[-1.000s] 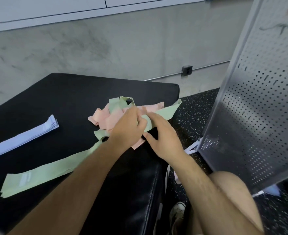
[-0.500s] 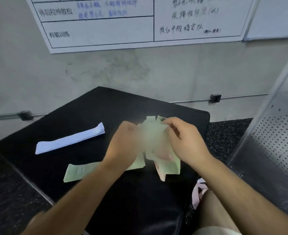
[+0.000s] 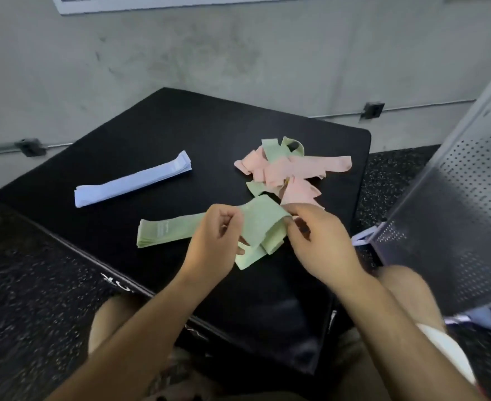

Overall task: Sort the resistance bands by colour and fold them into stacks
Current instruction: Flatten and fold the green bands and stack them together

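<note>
While green band [image 3: 263, 224] is gripped by left hand [image 3: 213, 244] and right hand [image 3: 318, 244] above near part of black table [image 3: 180, 125], fingers of both are curled round it. Folded green stack [image 3: 166, 231] is laid flat just beside left hand. Pale blue stack [image 3: 134, 180] is set farther back, to left. Tangled pink-and-green pile [image 3: 284, 169] is heaped behind hands.

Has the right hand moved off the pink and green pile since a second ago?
Yes. The right hand has come off the pile toward the front of the black box, pinching a green band with the left hand.
</note>
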